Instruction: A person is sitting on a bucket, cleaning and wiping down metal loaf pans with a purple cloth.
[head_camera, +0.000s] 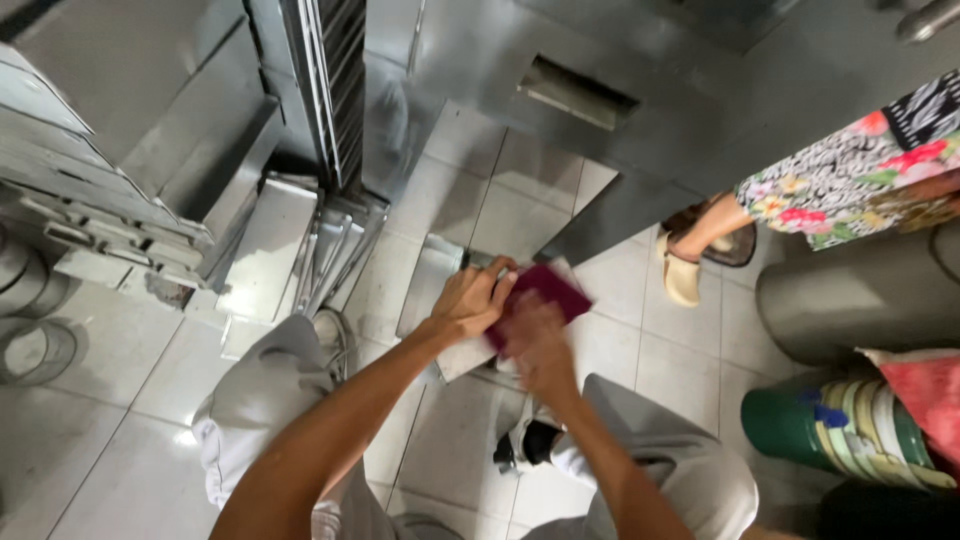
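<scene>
White tiled floor (120, 400) bore stacked metal sheets (270, 245) near its left edge, a green drum (800, 425) at right, possibly painted.

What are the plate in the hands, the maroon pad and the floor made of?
Plate: looks like sheet metal, brushed grey, dull sheen and thin straight edges. Maroon pad: probably abrasive or cloth, matte; the right hand on it is blurred, so unsure. Floor: glazed tile, pale, glossy, with grout lines. The left hand grips the plate.

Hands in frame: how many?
2. The left hand grips the metal plate at centre; the right hand, blurred, lies beside it on the dark red cloth. The bystander's hands are hidden.
</scene>
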